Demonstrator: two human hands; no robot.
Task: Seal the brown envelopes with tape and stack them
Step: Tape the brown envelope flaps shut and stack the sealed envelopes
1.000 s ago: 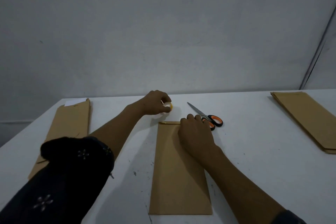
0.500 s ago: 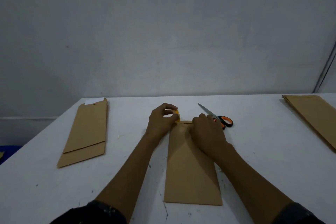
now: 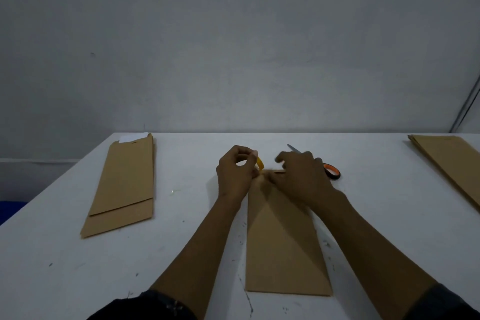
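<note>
White worktop [image 3: 389, 215] under a bare grey wall. Centre envelope [image 3: 283, 249] lay flat. Left hand [image 3: 233, 176] pinched the yellow tape roll [image 3: 260, 163] at the flap, likely to feed tape; right hand [image 3: 301, 176] pressed curled fingers on the flap. Scissors [image 3: 331, 171] just behind. Envelope stacks left [image 3: 122, 184] and right [image 3: 452, 161].

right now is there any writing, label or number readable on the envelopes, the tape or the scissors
None can be read.
Middle brown envelope: plain, no print visible.
Left envelope stack: plain; the white paper sticking out at its far end shows no legible marks.
Right envelope stack: plain.
Yellow tape roll and scissors: too small and dim to show any brand.
</note>
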